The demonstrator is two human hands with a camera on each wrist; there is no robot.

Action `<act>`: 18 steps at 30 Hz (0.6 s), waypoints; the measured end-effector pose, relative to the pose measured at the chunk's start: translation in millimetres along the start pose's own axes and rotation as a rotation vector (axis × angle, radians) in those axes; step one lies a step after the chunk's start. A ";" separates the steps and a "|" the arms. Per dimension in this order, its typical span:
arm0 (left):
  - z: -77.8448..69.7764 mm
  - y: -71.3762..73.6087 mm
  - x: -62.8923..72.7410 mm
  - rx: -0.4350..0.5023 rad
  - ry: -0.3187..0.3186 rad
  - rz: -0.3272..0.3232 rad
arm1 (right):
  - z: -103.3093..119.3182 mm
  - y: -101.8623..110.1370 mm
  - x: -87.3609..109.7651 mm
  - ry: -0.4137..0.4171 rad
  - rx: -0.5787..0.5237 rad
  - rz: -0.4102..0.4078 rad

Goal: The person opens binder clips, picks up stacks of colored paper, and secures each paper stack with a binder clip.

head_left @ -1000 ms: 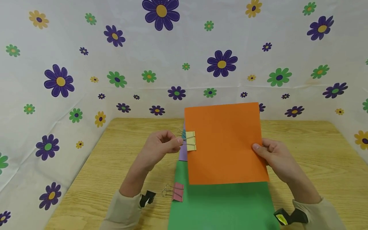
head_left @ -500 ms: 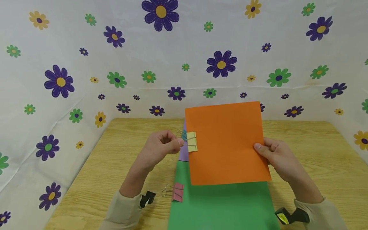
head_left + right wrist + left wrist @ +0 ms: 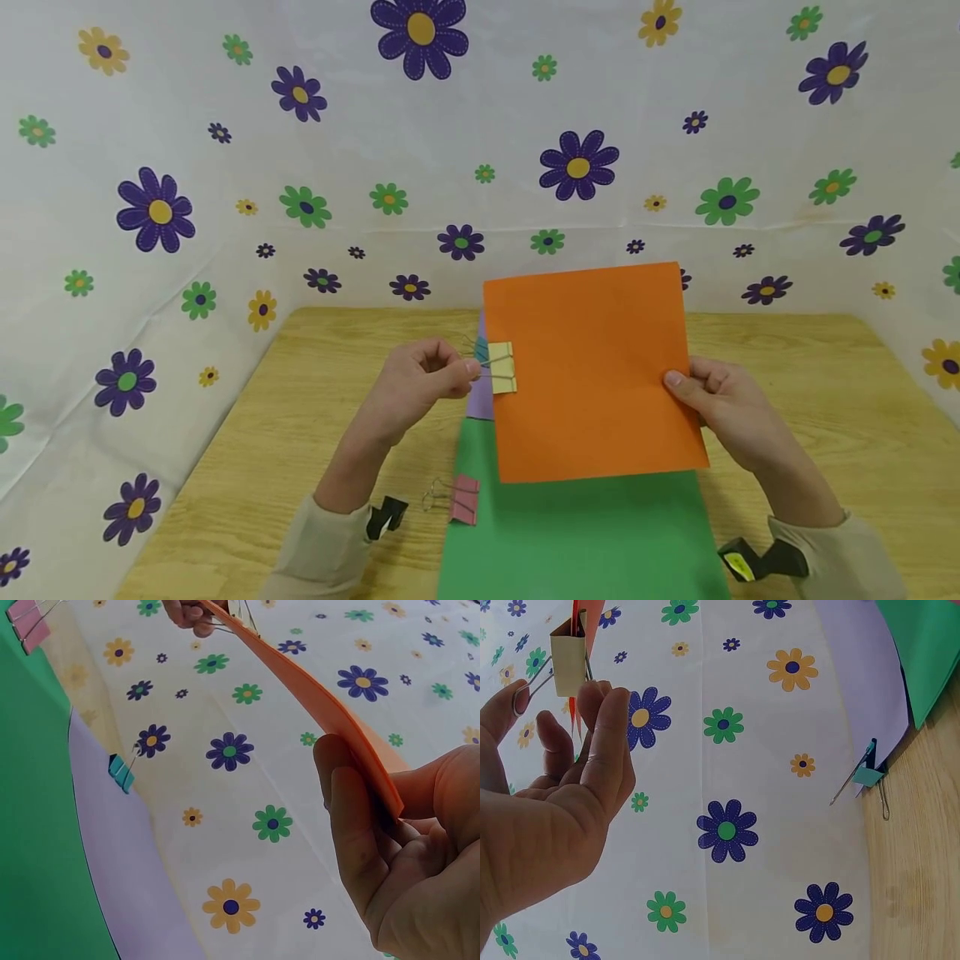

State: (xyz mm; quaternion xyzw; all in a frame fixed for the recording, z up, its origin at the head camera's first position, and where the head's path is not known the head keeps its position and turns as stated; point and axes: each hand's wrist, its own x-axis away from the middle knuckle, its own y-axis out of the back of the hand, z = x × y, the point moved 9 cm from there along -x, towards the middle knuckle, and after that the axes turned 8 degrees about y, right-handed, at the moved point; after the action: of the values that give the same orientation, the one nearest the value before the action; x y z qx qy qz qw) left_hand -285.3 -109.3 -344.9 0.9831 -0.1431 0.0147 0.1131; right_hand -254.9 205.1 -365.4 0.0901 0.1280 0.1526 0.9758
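In the head view, a stack of orange paper is held up off the table, tilted slightly. My right hand grips its right edge, thumb on the front face and fingers behind, as the right wrist view shows at the sheets' edge. A pale yellow binder clip sits on the left edge of the stack. My left hand pinches the clip's wire handles between thumb and fingers. From the left wrist, the clip's spine faces the camera, with orange sheets running through its mouth.
Below the orange stack lies green paper with a pink binder clip on its left edge. Farther back is purple paper with a teal binder clip. A wooden table meets a flower-print cloth behind.
The orange stack and its yellow clip have shifted slightly to the right, with the right hand moving along. The left hand has barely moved and keeps its pinch on the handles.
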 end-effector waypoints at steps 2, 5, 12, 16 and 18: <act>-0.8 -1.1 -0.4 -0.001 -0.006 0.004 | -0.2 1.0 0.7 -0.002 0.001 -0.005; -1.1 -1.6 -0.9 0.003 -0.013 0.013 | -0.2 1.7 0.6 -0.002 0.000 -0.007; 0.5 -1.5 -1.4 0.016 0.001 0.031 | 0.3 1.7 -0.7 0.008 -0.005 0.003; 1.3 -2.6 -1.1 -0.002 0.016 0.049 | -0.4 1.2 -0.4 0.009 -0.020 0.005; 1.6 -2.9 -1.2 -0.008 0.017 0.056 | -0.7 1.1 -0.1 0.005 -0.012 0.003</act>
State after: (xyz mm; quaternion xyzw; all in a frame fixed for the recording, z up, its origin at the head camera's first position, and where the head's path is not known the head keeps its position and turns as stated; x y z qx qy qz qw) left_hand -285.6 -106.6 -347.2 0.9781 -0.1694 0.0257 0.1177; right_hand -255.5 206.2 -365.8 0.0840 0.1293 0.1552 0.9758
